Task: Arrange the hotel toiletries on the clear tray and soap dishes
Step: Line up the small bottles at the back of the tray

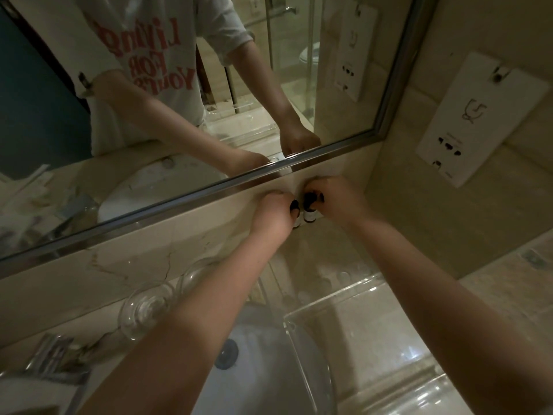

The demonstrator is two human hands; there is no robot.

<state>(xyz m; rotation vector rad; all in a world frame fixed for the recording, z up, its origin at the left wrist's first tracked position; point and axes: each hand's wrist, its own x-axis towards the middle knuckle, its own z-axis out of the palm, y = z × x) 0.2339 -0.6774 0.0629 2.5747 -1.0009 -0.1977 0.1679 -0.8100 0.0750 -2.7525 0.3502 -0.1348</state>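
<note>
Two small toiletry bottles with dark caps stand side by side in the far corner of the counter, under the mirror frame. My left hand [273, 212] grips the left bottle [296, 218], its fingers curled over the cap. My right hand [336, 200] grips the right bottle [309, 215] from above. The clear tray [356, 298] lies nearer on the counter, under my right forearm. Two clear glass soap dishes [146, 308] sit by the wall to the left, the right one partly hidden by my left forearm.
A white sink basin [263, 369] with a dark drain lies below my arms. The chrome faucet [57, 357] is at the lower left. The mirror [179, 115] runs along the back wall. A white socket panel [478, 121] hangs on the right wall.
</note>
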